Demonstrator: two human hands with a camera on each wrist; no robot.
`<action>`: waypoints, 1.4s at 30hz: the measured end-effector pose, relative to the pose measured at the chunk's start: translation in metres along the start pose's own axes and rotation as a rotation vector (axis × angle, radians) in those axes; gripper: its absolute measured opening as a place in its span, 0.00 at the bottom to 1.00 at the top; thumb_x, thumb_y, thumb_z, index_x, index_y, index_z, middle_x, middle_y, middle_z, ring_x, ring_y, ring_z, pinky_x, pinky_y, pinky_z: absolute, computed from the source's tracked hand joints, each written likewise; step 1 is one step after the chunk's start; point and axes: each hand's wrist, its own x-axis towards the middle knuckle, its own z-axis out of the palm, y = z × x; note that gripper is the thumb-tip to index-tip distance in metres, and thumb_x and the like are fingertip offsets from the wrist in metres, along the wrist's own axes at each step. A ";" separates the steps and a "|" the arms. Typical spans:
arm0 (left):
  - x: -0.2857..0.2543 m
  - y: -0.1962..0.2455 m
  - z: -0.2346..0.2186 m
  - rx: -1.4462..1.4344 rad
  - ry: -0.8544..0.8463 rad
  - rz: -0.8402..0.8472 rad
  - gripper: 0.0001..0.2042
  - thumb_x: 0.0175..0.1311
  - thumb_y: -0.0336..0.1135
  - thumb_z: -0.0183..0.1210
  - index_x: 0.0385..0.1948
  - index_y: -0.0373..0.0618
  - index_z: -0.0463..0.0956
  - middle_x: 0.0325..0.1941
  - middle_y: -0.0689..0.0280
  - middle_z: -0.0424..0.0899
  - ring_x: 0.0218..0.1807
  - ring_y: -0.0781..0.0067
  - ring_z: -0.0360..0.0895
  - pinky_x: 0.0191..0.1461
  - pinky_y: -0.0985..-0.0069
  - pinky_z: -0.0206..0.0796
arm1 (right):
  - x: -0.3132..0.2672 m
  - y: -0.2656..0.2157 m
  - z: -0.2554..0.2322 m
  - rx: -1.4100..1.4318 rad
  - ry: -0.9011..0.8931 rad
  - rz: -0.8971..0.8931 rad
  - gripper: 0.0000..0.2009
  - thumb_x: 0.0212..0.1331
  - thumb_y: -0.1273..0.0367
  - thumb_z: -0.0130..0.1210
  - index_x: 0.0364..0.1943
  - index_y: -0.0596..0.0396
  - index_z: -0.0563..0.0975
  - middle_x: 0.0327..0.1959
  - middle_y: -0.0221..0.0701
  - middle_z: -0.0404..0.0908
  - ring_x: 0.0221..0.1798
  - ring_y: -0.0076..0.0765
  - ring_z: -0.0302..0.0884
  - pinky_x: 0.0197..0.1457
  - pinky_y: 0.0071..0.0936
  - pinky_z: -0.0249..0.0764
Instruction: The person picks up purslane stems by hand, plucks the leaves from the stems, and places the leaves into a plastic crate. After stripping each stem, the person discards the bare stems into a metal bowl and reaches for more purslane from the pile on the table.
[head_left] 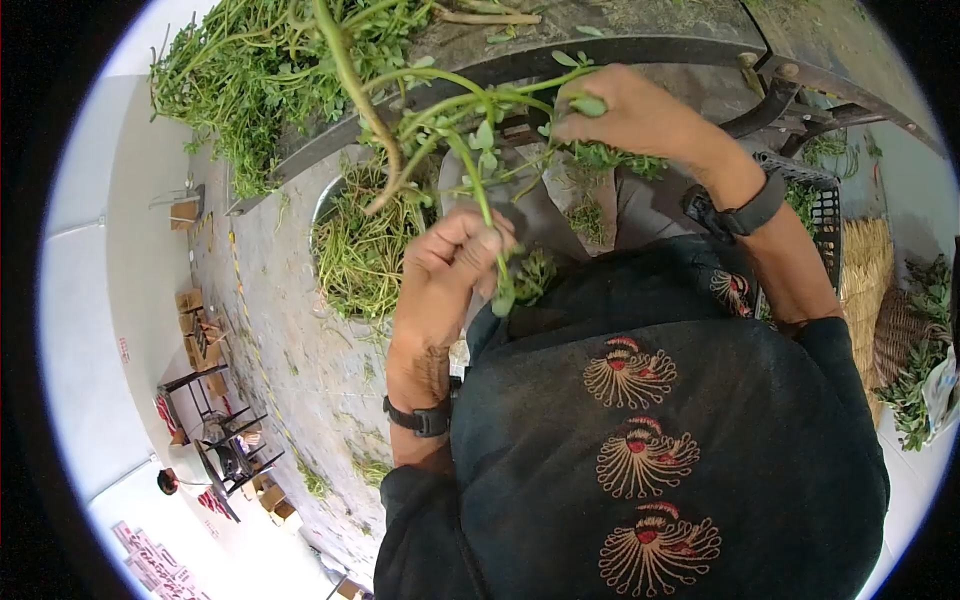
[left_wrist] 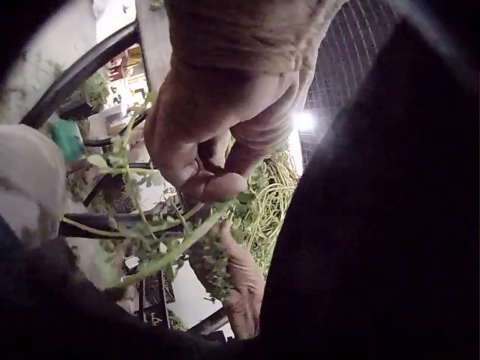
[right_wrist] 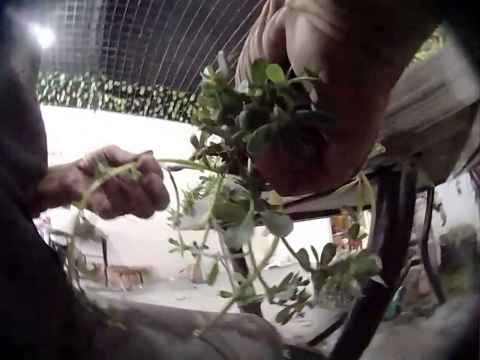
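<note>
Both hands are gripping one long green leafy stem [head_left: 470, 130] held above the person's lap, the left hand [head_left: 450, 262] pinching its lower end, the right hand [head_left: 625, 108] closing round its leafy tip, so its length is running slantwise from lower left up to upper right.

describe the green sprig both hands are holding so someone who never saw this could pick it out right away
Start at the big heap of cut greens piled on the stone slab's far edge. In front of it, above the bowl of stripped stems, the leafy sprig stretches between the left hand and right hand. Unlike the piled greens, it hangs in the air, pinched at both ends.
</note>
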 end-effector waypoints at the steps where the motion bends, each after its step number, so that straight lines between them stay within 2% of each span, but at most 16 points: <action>1: 0.004 -0.003 -0.003 -0.108 0.032 0.002 0.06 0.62 0.32 0.55 0.33 0.38 0.76 0.35 0.67 0.77 0.29 0.85 0.70 0.25 0.90 0.60 | -0.006 -0.018 -0.008 0.223 -0.081 0.190 0.16 0.50 0.61 0.60 0.37 0.59 0.78 0.24 0.33 0.78 0.28 0.26 0.71 0.34 0.25 0.68; 4: 0.011 -0.008 -0.003 -0.247 0.053 -0.001 0.07 0.62 0.31 0.54 0.36 0.37 0.76 0.41 0.63 0.77 0.35 0.82 0.73 0.29 0.89 0.65 | -0.016 -0.018 0.012 0.270 -0.123 0.111 0.11 0.53 0.66 0.59 0.37 0.58 0.78 0.26 0.25 0.79 0.31 0.19 0.71 0.36 0.21 0.68; 8: 0.019 -0.010 0.009 -0.322 0.068 0.060 0.07 0.61 0.31 0.57 0.36 0.37 0.78 0.47 0.63 0.76 0.34 0.82 0.72 0.33 0.85 0.65 | -0.032 -0.017 0.050 0.683 -0.207 0.186 0.14 0.52 0.64 0.59 0.35 0.62 0.78 0.25 0.26 0.77 0.29 0.17 0.68 0.32 0.20 0.65; 13: 0.025 -0.013 0.008 -0.326 0.012 0.059 0.08 0.61 0.30 0.56 0.36 0.36 0.78 0.58 0.64 0.67 0.44 0.79 0.72 0.42 0.81 0.67 | -0.032 -0.037 0.042 0.614 -0.206 0.203 0.18 0.53 0.57 0.58 0.26 0.62 0.77 0.21 0.24 0.74 0.25 0.19 0.65 0.28 0.21 0.63; 15: 0.027 -0.017 0.010 -0.309 0.010 0.109 0.07 0.61 0.30 0.56 0.36 0.36 0.78 0.58 0.64 0.68 0.50 0.75 0.71 0.51 0.77 0.65 | -0.028 -0.035 0.049 0.538 -0.392 0.192 0.20 0.53 0.54 0.57 0.24 0.61 0.77 0.19 0.25 0.73 0.24 0.21 0.66 0.27 0.24 0.62; 18: 0.026 -0.017 0.008 -0.360 -0.005 0.087 0.07 0.61 0.29 0.55 0.35 0.37 0.79 0.58 0.64 0.68 0.54 0.73 0.69 0.58 0.74 0.62 | -0.030 -0.029 0.060 0.564 -0.338 0.266 0.20 0.53 0.53 0.57 0.24 0.60 0.77 0.19 0.28 0.73 0.24 0.21 0.66 0.27 0.25 0.63; 22: 0.023 -0.018 0.010 -0.390 -0.045 0.079 0.06 0.63 0.30 0.53 0.35 0.39 0.77 0.55 0.66 0.71 0.49 0.76 0.72 0.50 0.77 0.65 | -0.028 -0.019 0.070 0.688 -0.180 0.180 0.18 0.51 0.55 0.59 0.24 0.60 0.76 0.18 0.32 0.74 0.22 0.26 0.66 0.27 0.25 0.63; 24: 0.021 -0.017 0.014 -0.322 0.006 0.089 0.07 0.64 0.32 0.52 0.36 0.40 0.76 0.51 0.66 0.74 0.46 0.78 0.72 0.44 0.80 0.66 | -0.023 -0.013 0.080 0.331 0.031 -0.141 0.17 0.50 0.58 0.61 0.25 0.61 0.77 0.18 0.36 0.75 0.20 0.34 0.67 0.26 0.27 0.63; 25: 0.020 -0.019 0.014 -0.281 0.057 0.060 0.07 0.65 0.32 0.52 0.36 0.40 0.76 0.50 0.65 0.75 0.46 0.79 0.72 0.43 0.80 0.66 | -0.024 -0.015 0.076 0.329 0.030 -0.144 0.17 0.50 0.58 0.61 0.25 0.61 0.77 0.18 0.36 0.75 0.20 0.34 0.67 0.26 0.27 0.63; 27: 0.021 -0.017 0.012 -0.238 0.111 0.031 0.07 0.65 0.32 0.51 0.36 0.40 0.76 0.50 0.63 0.75 0.46 0.80 0.72 0.42 0.81 0.65 | -0.029 -0.027 0.062 -0.150 0.110 -0.405 0.16 0.51 0.59 0.61 0.26 0.61 0.77 0.18 0.38 0.75 0.19 0.40 0.68 0.26 0.28 0.64; 28: 0.022 -0.015 0.008 -0.251 0.143 0.049 0.07 0.65 0.33 0.51 0.36 0.40 0.76 0.49 0.62 0.75 0.45 0.80 0.72 0.42 0.80 0.66 | -0.031 -0.037 0.055 -0.146 0.110 -0.403 0.16 0.51 0.59 0.61 0.26 0.61 0.77 0.18 0.38 0.75 0.19 0.40 0.68 0.26 0.28 0.64; 30: 0.024 -0.016 0.005 -0.268 0.173 0.055 0.07 0.65 0.33 0.52 0.36 0.40 0.76 0.49 0.61 0.76 0.45 0.79 0.72 0.43 0.80 0.66 | -0.037 -0.052 0.044 0.384 -0.093 -0.197 0.14 0.51 0.60 0.61 0.27 0.59 0.78 0.18 0.35 0.76 0.20 0.32 0.70 0.28 0.26 0.66; 31: 0.026 -0.020 0.004 -0.327 0.147 0.095 0.08 0.65 0.33 0.52 0.36 0.39 0.76 0.50 0.60 0.76 0.45 0.78 0.72 0.43 0.79 0.66 | -0.037 -0.050 0.043 0.383 -0.095 -0.187 0.14 0.51 0.60 0.61 0.27 0.59 0.78 0.18 0.35 0.76 0.20 0.32 0.70 0.28 0.26 0.66; 33: 0.028 -0.022 0.003 -0.415 0.086 0.127 0.08 0.64 0.33 0.52 0.35 0.39 0.76 0.51 0.59 0.75 0.49 0.74 0.72 0.47 0.78 0.65 | -0.033 -0.041 0.041 0.635 -0.105 0.135 0.12 0.51 0.62 0.60 0.26 0.60 0.77 0.20 0.32 0.76 0.25 0.24 0.71 0.30 0.23 0.67; 40: 0.033 -0.023 0.012 -0.459 0.054 0.134 0.07 0.63 0.33 0.53 0.32 0.39 0.76 0.54 0.59 0.72 0.53 0.69 0.70 0.58 0.72 0.60 | -0.032 -0.030 0.056 0.530 -0.214 0.232 0.13 0.53 0.61 0.57 0.27 0.60 0.77 0.23 0.28 0.77 0.29 0.21 0.70 0.32 0.21 0.66; 42: 0.032 -0.023 0.013 -0.456 0.052 0.108 0.07 0.63 0.33 0.54 0.32 0.40 0.76 0.54 0.60 0.72 0.53 0.69 0.70 0.60 0.70 0.59 | -0.029 -0.032 0.062 0.732 -0.273 0.267 0.17 0.53 0.56 0.57 0.27 0.59 0.77 0.23 0.27 0.76 0.28 0.22 0.69 0.32 0.22 0.65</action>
